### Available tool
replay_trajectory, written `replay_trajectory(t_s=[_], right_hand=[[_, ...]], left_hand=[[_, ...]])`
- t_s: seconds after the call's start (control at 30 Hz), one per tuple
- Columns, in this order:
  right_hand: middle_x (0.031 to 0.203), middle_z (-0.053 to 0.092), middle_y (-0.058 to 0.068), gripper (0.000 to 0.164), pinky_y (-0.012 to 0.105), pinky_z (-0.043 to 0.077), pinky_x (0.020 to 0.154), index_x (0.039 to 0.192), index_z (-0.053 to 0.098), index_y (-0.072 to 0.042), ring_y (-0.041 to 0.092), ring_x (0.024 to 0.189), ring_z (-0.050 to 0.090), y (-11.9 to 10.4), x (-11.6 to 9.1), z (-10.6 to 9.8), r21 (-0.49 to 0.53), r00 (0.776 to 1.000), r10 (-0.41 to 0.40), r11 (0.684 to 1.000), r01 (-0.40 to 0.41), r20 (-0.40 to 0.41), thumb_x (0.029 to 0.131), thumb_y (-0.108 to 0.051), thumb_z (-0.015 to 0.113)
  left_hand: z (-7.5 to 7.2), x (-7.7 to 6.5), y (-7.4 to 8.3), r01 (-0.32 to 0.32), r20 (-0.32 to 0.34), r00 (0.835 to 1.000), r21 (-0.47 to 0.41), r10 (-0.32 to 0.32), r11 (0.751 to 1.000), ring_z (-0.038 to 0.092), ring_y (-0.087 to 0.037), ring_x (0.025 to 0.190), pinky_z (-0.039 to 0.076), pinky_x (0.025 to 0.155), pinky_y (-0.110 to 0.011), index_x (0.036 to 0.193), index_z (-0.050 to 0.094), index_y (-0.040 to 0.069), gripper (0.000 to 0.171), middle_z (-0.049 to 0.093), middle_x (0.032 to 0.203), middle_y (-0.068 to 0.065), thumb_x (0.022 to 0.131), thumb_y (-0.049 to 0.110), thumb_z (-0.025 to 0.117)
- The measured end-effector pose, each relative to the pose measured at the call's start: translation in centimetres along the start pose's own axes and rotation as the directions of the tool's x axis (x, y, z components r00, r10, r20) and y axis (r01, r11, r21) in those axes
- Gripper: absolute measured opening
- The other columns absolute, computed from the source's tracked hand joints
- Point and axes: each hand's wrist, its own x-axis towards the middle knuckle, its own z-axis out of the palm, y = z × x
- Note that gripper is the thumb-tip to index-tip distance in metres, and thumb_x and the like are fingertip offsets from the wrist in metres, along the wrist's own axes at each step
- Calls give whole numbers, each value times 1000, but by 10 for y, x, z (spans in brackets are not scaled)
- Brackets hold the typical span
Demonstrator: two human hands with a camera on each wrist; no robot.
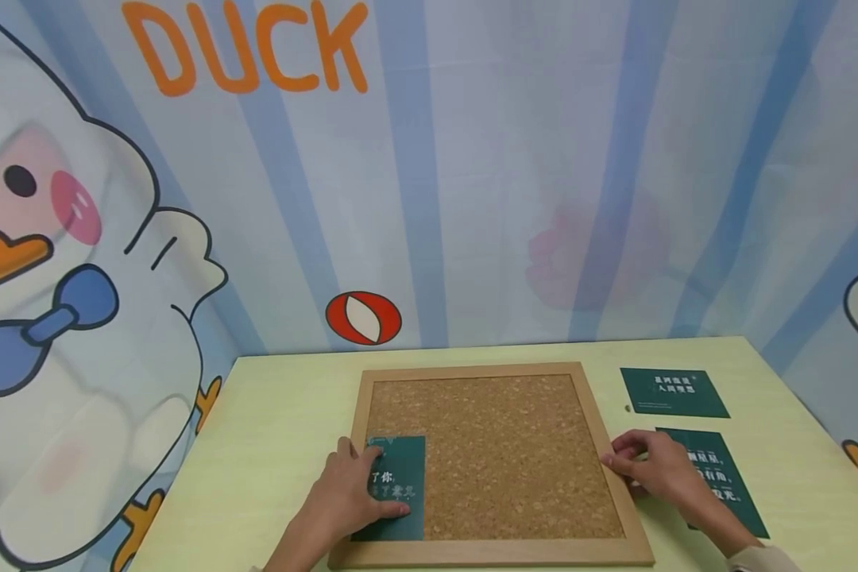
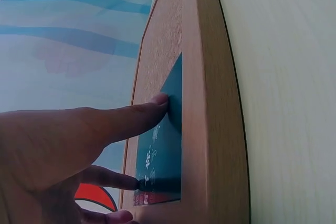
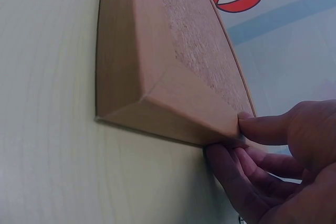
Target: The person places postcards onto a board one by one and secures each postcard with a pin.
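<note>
While the left hand (image 1: 343,488) rests along the left side of the setup, its thumb and index finger are out pretty straight and well apart, the tips touching a green card (image 1: 409,520) with white characters, no grip round it. The right hand (image 1: 661,465), with a bit of pale sleeve (image 1: 761,560) at the wrist, is pinching the right rail of the wooden frame (image 1: 500,551): thumb up on the edge, fingers bent in against the outer side, so hardly any gap there beyond the wood itself.

That card sits in the near left corner of the cork board (image 1: 515,453), right along the near rail, partly covered by the hand. The frame lies flat on the pale yellow table (image 1: 236,477).

Over on the right there's a second green card (image 1: 736,496) on the table, the right forearm crossing over part of it. Farther back is a third green card (image 1: 675,406), with a tiny dark bit (image 1: 628,408) just beside it. Behind everything hangs a blue-striped backdrop (image 1: 486,159) with a cartoon duck (image 1: 114,342), a red and white ball (image 1: 364,318) and orange "DUCK" lettering (image 1: 286,83).
</note>
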Motion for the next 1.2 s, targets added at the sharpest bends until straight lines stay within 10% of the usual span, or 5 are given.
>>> replay_trajectory(t_s=[1.2], right_hand=[[92,68,8,45,36,61,64,115,67,5,19,76,68,5,0,-6,0,999,-39,999,39,7,94,-33,79]], left_hand=[[-6,9,-33,-15,153,987,-191,45,981,51,-29,92,49,78,-47,150,57,20,84,43,107,-15,77,42,93]])
